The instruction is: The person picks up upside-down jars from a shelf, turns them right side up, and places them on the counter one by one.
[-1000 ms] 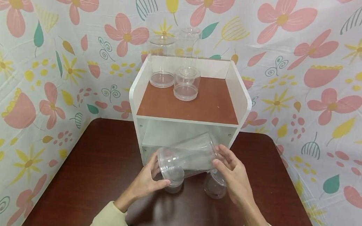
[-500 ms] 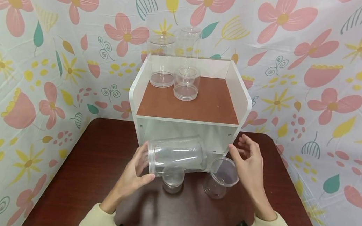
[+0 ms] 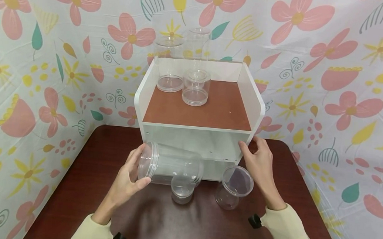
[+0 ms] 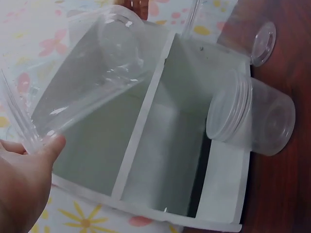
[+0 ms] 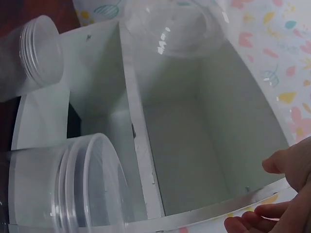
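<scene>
My left hand [image 3: 125, 178] grips the wide, ridged end of a large clear plastic jar [image 3: 175, 162], with its thumb on the near side. The jar lies sideways in the air, across the front of a white shelf unit [image 4: 121, 160]. By the unit's right side panel, my right hand [image 3: 260, 163] has its thumb at the front and its fingers on the outer side, holding nothing; firm contact with the panel cannot be made out. A small clear jar [image 3: 182, 193] and a taller clear jar [image 3: 229, 192] stand on the table below.
On the unit's brown top board [image 3: 222, 110] stand several clear jars, including a short front one [image 3: 195, 92] and a tall left one [image 3: 169, 73]. A dark red table [image 3: 109, 154] bears the unit. Flower-patterned cloth [image 3: 347, 89] hangs behind and at both sides.
My right hand has let go of the large jar and moved right, to the unit's side panel. With the jar in it, my left hand has moved left, and the jar's tilt has changed.
</scene>
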A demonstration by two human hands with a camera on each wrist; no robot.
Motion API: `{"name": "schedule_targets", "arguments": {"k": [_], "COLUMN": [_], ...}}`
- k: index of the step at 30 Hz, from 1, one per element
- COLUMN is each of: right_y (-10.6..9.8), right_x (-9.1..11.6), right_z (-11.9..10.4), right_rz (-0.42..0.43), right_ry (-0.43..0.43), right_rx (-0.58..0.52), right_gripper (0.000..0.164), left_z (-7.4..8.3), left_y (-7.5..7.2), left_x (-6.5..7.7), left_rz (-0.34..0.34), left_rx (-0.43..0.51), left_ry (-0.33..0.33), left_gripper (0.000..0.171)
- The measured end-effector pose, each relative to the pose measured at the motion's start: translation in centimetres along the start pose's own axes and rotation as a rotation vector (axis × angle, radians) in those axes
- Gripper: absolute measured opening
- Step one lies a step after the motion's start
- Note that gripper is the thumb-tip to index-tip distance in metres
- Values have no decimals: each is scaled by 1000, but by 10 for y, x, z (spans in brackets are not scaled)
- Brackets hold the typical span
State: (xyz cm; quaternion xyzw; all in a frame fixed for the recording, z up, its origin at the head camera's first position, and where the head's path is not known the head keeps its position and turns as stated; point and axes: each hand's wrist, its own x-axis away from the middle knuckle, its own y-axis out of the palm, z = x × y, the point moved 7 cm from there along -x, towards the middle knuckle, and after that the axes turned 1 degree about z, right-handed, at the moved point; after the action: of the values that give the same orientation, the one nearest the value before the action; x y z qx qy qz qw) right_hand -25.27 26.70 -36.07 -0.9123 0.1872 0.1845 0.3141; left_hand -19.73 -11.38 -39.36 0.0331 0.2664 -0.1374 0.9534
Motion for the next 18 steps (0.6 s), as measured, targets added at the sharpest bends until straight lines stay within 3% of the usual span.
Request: {"name": "schedule_targets", "arguments": {"k": [6,18], "right_y": [4,6], "right_x": [-6,-11], "right_z": [1,-2], "right_rz": [18,46], "right_ry": [-28,-73], "right_rx": [11,56], "right_gripper": [28,16], "left_z": [4,18], "left_y": [-8,-34], "left_x": [2,5], "left_rz": [25,105], "left_rx": [-35,-225], "left_ry": [-16,-59], "left_gripper": [90,89]}}
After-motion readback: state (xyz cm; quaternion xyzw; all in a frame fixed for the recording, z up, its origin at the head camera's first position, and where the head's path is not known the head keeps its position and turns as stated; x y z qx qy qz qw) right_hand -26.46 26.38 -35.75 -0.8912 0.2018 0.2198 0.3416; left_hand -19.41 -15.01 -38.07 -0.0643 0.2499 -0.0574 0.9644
